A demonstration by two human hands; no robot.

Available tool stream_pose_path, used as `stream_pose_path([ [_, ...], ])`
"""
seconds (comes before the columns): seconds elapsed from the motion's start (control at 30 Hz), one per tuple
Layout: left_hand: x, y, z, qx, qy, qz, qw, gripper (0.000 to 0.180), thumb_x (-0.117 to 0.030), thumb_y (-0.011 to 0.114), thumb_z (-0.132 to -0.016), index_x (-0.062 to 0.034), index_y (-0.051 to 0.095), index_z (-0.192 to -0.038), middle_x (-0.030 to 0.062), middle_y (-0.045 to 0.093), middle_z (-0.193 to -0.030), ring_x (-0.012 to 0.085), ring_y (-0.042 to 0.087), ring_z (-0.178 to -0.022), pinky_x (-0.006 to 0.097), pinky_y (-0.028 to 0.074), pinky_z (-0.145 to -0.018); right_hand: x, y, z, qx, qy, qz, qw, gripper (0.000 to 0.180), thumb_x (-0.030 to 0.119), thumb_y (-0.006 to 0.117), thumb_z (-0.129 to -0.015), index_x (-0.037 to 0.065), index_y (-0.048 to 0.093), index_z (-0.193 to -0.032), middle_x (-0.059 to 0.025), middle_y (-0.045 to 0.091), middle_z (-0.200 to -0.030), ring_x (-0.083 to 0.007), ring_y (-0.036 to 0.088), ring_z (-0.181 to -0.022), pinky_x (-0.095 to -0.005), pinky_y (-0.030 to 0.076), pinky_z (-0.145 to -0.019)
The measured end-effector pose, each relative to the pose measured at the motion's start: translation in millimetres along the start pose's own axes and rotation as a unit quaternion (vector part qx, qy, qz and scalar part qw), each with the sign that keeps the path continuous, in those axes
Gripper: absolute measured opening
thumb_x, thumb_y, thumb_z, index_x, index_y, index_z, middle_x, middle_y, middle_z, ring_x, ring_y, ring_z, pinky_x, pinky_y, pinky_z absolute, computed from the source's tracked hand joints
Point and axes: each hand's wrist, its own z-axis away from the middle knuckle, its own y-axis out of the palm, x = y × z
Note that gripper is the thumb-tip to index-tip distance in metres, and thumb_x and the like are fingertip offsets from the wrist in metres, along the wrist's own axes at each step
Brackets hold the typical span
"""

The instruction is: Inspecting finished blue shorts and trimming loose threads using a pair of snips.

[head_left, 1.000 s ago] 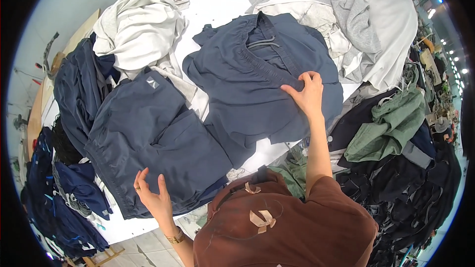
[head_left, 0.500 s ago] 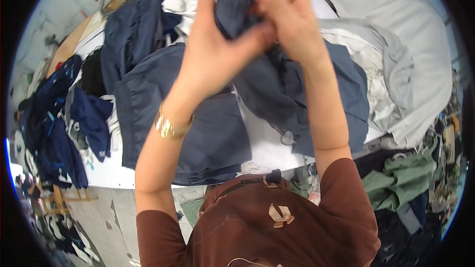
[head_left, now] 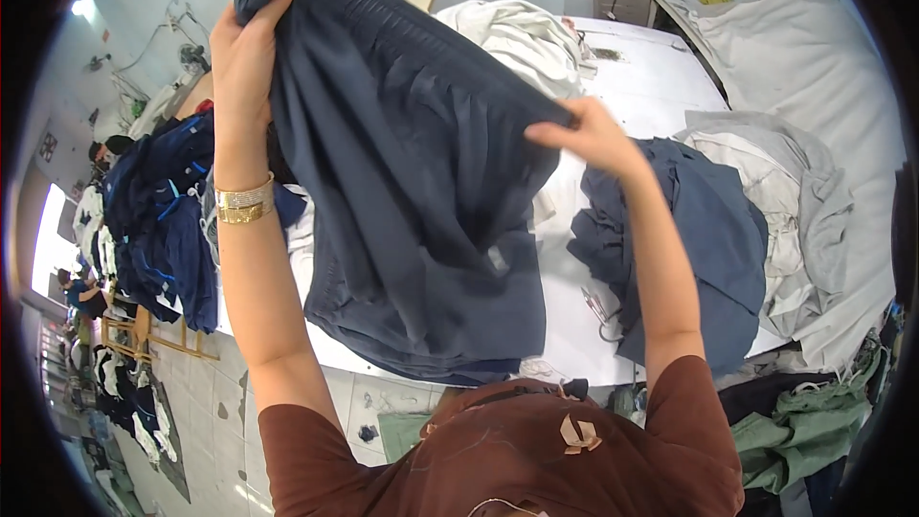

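A pair of dark navy shorts (head_left: 402, 105) with a gathered elastic waistband is stretched up in the air between both hands. My left hand (head_left: 244, 67) grips one end of the waistband at the upper left. At the other end, lower and to the right, my right hand (head_left: 595, 139) pinches the band between thumb and fingers. The cloth hangs down over a stack of similar dark shorts (head_left: 488, 335) at the table's near edge and hides most of it. Under my right forearm lies a crumpled heap of slate-blue garments (head_left: 713, 239).
Small metal scissors (head_left: 603, 316) lie on the white table (head_left: 584, 354) by the slate-blue heap. White cloth (head_left: 517, 33) is piled at the back. A big grey covered bulk (head_left: 804, 67) borders the right side; navy garments (head_left: 158, 211) are heaped at the left. Green cloth (head_left: 814, 421) sits lower right.
The bunched navy shorts have been spread out. My hands, close together before, have moved apart, the left one to the left and the right one slightly right and down. The view has shifted too.
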Motion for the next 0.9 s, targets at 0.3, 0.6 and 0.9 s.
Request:
stream_pose_path([
  [0.3, 33.4, -82.7, 9.2, 0.062, -0.130, -0.061, 0.988, 0.023, -0.019, 0.061, -0.091, 0.0010, 0.066, -0.101, 0.0022, 0.067, -0.092, 0.0075, 0.059, -0.079, 0.021, 0.045, -0.073, 55.9, -69.0, -27.6, -0.108, -0.112, -0.052, 0.986, 0.027, 0.025, 0.077, -0.078, 0.005, 0.062, -0.087, 0.0014, 0.060, -0.075, -0.0058, 0.054, -0.069, -0.0206, 0.043, -0.063],
  [0.6, 54.8, -116.3, 42.8, 0.050, -0.052, -0.147, 0.987, 0.022, -0.008, 0.059, -0.091, 0.0012, 0.065, -0.110, -0.0016, 0.063, -0.098, 0.0056, 0.055, -0.087, 0.018, 0.041, -0.080, 75.7, -53.1, -1.8, -0.117, -0.179, -0.010, 0.977, 0.024, 0.010, 0.073, -0.082, 0.005, 0.055, -0.098, 0.0020, 0.058, -0.082, -0.0039, 0.055, -0.077, -0.0178, 0.046, -0.064],
  [0.9, 152.5, -152.1, 271.8, 0.072, -0.220, -0.315, 0.920, 0.048, 0.016, 0.037, -0.060, -0.0046, 0.072, -0.086, 0.0122, 0.060, -0.107, 0.0241, 0.057, -0.101, 0.027, 0.043, -0.085, -61.3, 112.1, 152.4, 0.039, -0.069, 0.175, 0.981, 0.021, 0.007, 0.074, -0.071, 0.008, 0.069, -0.092, -0.0126, 0.055, -0.105, -0.0264, 0.056, -0.081, -0.0346, 0.047, -0.070],
])
